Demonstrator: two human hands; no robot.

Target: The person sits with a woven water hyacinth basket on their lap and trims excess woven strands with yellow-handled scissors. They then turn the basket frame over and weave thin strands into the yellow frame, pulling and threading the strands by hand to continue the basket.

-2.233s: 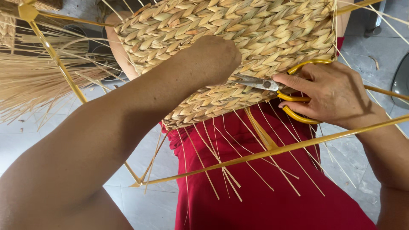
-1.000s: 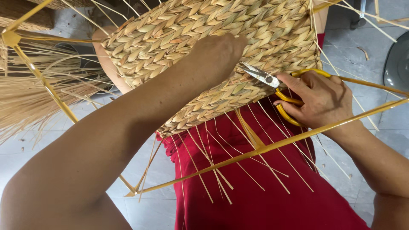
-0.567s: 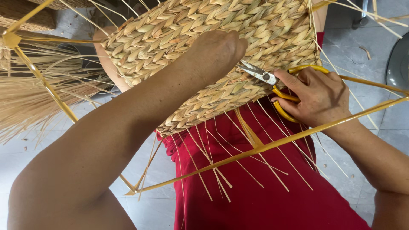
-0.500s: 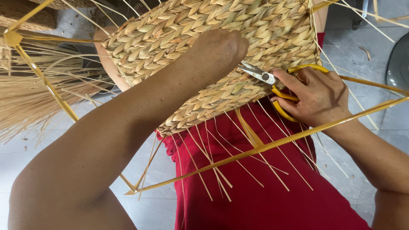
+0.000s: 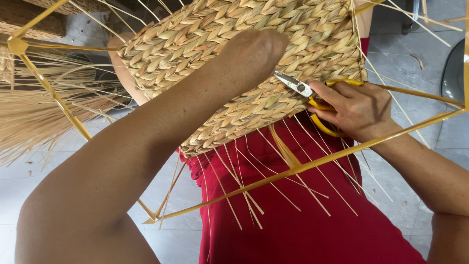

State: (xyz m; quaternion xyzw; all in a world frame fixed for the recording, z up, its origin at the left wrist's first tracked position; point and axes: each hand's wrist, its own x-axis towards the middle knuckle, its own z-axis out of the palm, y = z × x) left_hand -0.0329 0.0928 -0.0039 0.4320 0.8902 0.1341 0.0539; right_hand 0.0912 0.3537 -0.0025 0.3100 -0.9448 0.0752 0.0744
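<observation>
A woven straw panel [image 5: 205,39] on a yellow metal frame [image 5: 342,154] rests across my lap, over red cloth [image 5: 303,215]. My left hand [image 5: 256,49] reaches over the panel from the left; its fingers curl out of sight against the weave. My right hand [image 5: 354,107] grips yellow-handled scissors [image 5: 298,87]. Their metal blades point left along the weave, tips just beside my left hand. Loose straw ends [image 5: 244,186] hang below the panel's lower edge.
A bundle of loose dry straw [image 5: 34,112] lies on the grey tiled floor [image 5: 420,54] at the left. More yellow frame rods [image 5: 44,83] cross the left side. A dark round object [image 5: 454,68] sits at the right edge.
The scissors and my right hand have shifted a little up and left along the weave toward my left hand. My left arm has stayed pressed on the panel.
</observation>
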